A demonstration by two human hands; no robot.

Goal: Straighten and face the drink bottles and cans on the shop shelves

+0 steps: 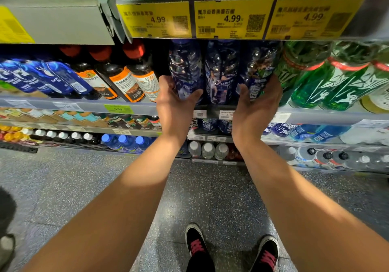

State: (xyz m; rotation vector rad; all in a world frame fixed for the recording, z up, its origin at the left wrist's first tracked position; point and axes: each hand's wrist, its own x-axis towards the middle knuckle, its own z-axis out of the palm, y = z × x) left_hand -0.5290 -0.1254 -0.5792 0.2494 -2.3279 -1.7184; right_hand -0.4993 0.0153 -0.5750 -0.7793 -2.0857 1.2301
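Shelf: the dark blue bottles (221, 71) stand three across at the front of the shelf (84, 105), between the brown orange-labelled bottles (126, 82) on one side and the green bottles (315, 78) on the other.
Left hand: left hand (174, 105) grips the lower body of the left blue bottle (185, 69), thumb in front, fingers curled round its far side.
Right hand: right hand (255, 105) holds the right blue bottle (259, 71) likewise, fingers wrapped behind.
Step in hand: facing the blue row, apparently turning or squaring the two outer bottles.
Label position: motion blur prevents confirmation; fronts look roughly forward.
Next move: twist each bottle label-out, pull flush with the shelf edge, check the middle bottle (220, 76).
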